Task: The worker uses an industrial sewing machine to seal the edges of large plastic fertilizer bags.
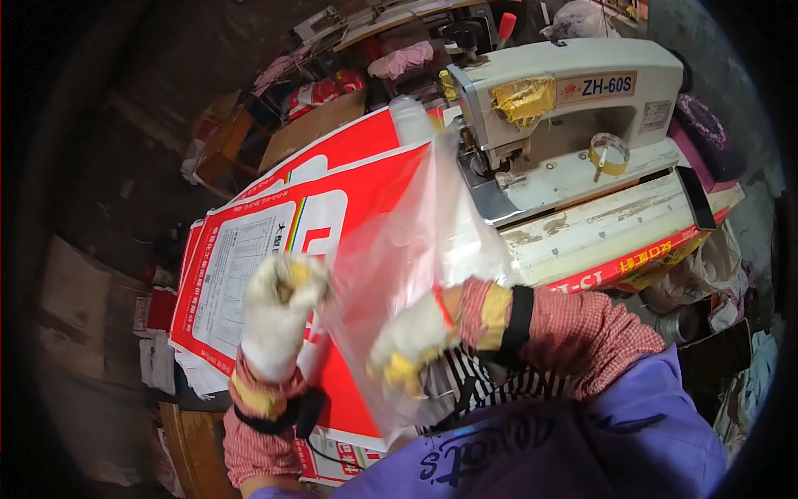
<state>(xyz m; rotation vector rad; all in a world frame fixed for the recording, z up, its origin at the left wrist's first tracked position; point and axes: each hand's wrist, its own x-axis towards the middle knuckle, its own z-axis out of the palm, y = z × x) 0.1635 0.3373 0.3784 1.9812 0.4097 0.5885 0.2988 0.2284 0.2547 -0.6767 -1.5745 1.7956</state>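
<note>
One clear film [378, 262] is spread over red sacks [366, 181] left of the white machine [590, 71]; the left hand [284, 295] is curled at the film's edge, the right hand [414, 339] against it; neither grip can be told

A big, flat printed sack [353, 220], red and white with a thin rainbow stripe, lies at nine o'clock on top of more red and white sacks [362, 133]. A wrinkly, see-through plastic liner [374, 266] covers its three o'clock side, from twelve down to six, with red showing through.
</note>
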